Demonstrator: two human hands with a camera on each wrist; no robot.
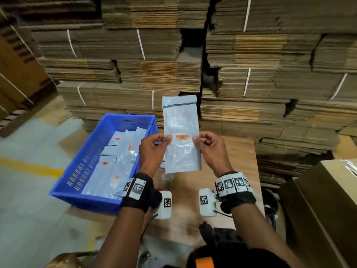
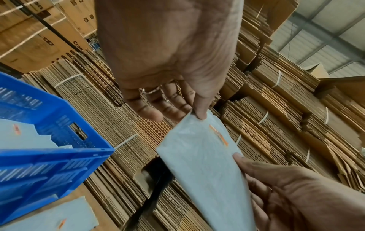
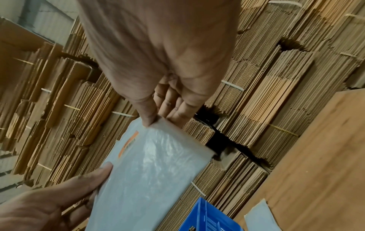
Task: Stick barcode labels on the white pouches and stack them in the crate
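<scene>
I hold one white pouch (image 1: 181, 132) upright in the air over the wooden table (image 1: 241, 155). An orange barcode label (image 1: 181, 137) is stuck across its middle. My left hand (image 1: 154, 149) pinches the pouch's left edge between thumb and fingers. On the opposite edge my right hand (image 1: 209, 147) pinches it the same way. The left wrist view shows the pouch (image 2: 205, 164) and label (image 2: 219, 135) edge-on; the right wrist view shows the pouch (image 3: 150, 171) with its label (image 3: 128, 144). A blue crate (image 1: 77, 167) at my left holds several labelled pouches (image 1: 108, 171).
Bundled flat cardboard sheets (image 1: 251, 84) are stacked high behind the table. A brown carton (image 1: 324, 206) stands at the right. More pouches (image 1: 168, 176) lie on the table under the held one. Grey floor with a yellow stripe (image 1: 31, 167) lies left of the crate.
</scene>
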